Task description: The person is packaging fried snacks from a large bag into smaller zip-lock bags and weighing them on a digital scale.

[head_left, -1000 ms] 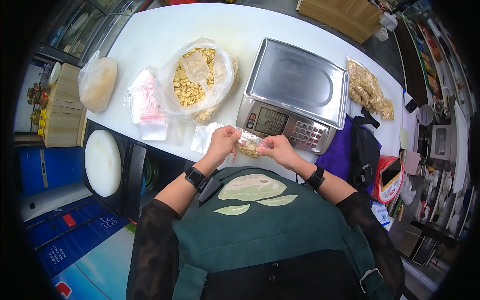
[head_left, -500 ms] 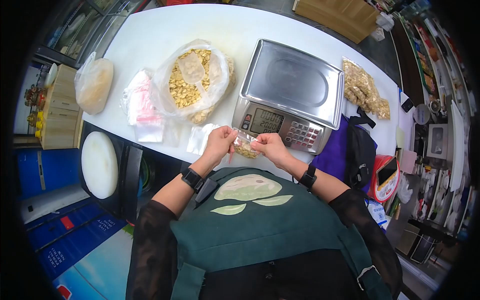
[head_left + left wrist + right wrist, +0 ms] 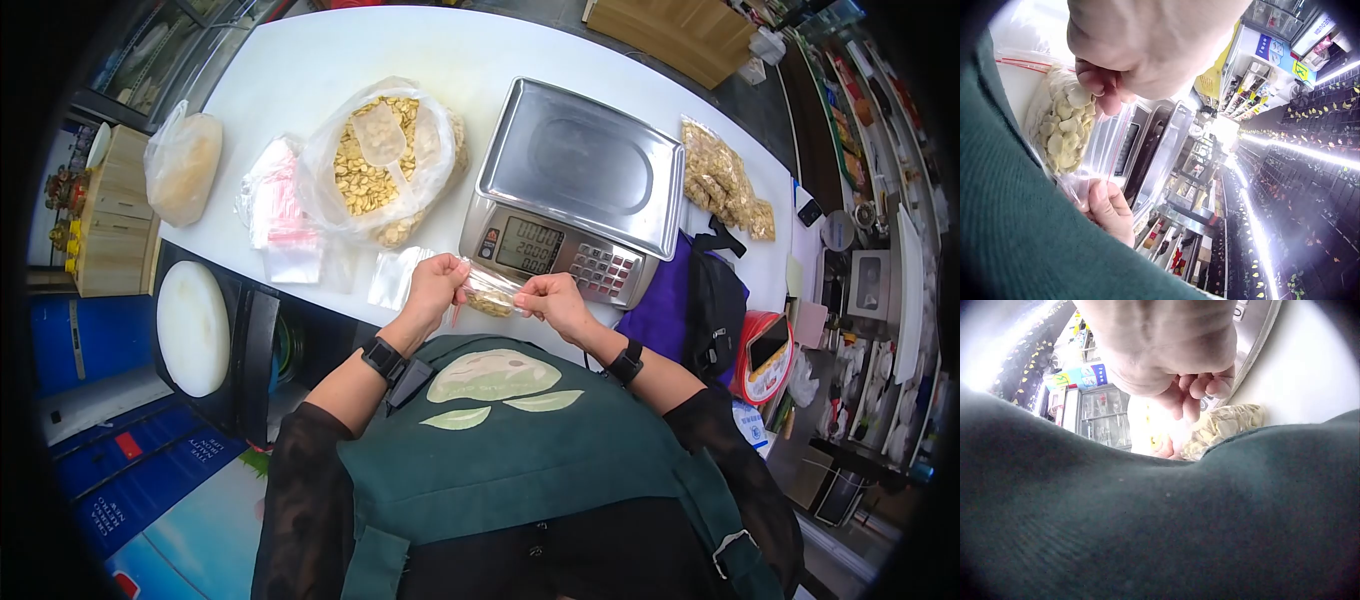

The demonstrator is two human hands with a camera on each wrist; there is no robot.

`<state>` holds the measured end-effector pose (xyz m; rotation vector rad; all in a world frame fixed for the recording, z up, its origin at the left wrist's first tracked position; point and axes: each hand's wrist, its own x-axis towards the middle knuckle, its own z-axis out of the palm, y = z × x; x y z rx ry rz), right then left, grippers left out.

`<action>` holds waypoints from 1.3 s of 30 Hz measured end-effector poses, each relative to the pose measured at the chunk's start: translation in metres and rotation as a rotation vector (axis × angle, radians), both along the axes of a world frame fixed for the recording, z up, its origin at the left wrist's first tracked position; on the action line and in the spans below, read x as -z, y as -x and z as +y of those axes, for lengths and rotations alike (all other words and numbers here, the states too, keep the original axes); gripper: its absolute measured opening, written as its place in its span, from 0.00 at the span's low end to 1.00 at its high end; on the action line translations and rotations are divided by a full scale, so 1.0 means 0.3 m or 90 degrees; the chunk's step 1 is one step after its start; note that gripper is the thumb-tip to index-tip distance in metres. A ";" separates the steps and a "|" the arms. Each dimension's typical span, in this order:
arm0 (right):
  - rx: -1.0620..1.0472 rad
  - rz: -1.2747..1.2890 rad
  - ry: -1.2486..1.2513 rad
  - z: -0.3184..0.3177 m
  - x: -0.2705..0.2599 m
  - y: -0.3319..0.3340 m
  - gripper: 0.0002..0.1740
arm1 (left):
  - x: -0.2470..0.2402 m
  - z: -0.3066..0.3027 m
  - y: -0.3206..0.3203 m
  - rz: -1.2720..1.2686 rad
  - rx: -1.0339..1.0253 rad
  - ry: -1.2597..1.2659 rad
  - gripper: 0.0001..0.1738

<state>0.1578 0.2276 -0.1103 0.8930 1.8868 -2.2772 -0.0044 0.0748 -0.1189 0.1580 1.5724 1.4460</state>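
Observation:
A small clear zip bag (image 3: 490,300) of pale dried slices is held between both hands at the table's near edge, below the scale's display. My left hand (image 3: 436,288) pinches its left top corner; my right hand (image 3: 558,302) pinches the right one. In the left wrist view the slices fill the bag (image 3: 1063,128) beside a red-lined seal, with the left hand (image 3: 1147,44) above and the right hand (image 3: 1110,209) at the far end. The right wrist view shows the right hand (image 3: 1169,350) over the bag (image 3: 1225,428), its fingertips partly hidden.
A scale (image 3: 590,165) stands behind the hands, its tray bare. Left of it are a large open bag of slices (image 3: 365,200) with a scoop, empty zip bags (image 3: 290,215) and a tied bag (image 3: 183,165). Filled bags (image 3: 720,175) and a purple-black backpack (image 3: 690,310) are at right.
Both hands keep hold of the small bag. The right hand has shifted slightly along the top edge, away from the left hand, and the bag's top looks stretched straighter.

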 end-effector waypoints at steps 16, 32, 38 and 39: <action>-0.196 0.111 -0.454 0.054 -0.007 0.013 0.13 | 0.013 -0.026 0.006 0.041 0.038 -0.032 0.09; -0.194 0.092 -0.371 -0.020 -0.001 0.097 0.11 | -0.012 -0.009 -0.004 0.101 0.002 0.003 0.09; -0.188 0.115 -0.362 0.016 -0.014 -0.016 0.10 | 0.001 -0.017 0.008 0.055 -0.001 -0.010 0.09; -0.194 0.114 -0.373 0.024 -0.007 -0.032 0.10 | 0.009 -0.025 0.017 0.041 0.004 -0.024 0.08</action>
